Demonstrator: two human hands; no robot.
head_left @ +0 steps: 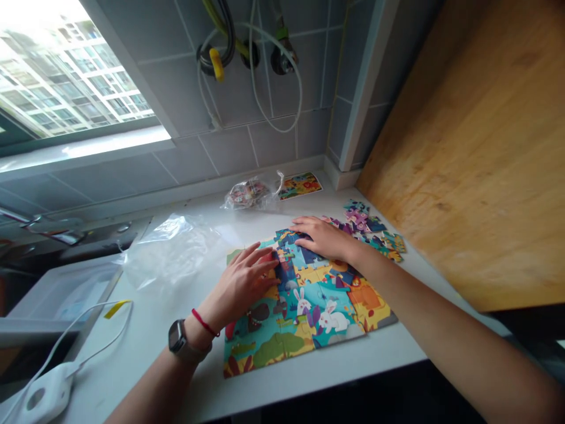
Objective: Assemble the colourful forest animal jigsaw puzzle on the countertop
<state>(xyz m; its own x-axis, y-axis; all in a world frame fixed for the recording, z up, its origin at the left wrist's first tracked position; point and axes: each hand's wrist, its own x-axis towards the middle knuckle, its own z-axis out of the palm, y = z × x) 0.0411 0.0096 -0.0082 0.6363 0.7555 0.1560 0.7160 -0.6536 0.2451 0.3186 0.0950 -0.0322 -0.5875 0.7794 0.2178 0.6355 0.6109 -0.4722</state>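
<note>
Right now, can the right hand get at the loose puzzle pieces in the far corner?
Probably yes: the right hand rests on the assembled puzzle beside the loose puzzle pieces, and nothing seems to stand between them.

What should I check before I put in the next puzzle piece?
1. Loose jigsaw pieces close by: ok, they lie beside the right hand.
2. Picture card to look at: ok, it lies at the back of the counter.
3. Puzzle all finished: not ok, loose pieces are still off it.
4. Pieces under the left hand lying flat: cannot tell, the hand covers them.
5. Small plastic bag emptied: not ok, something colourful is still inside.
</note>
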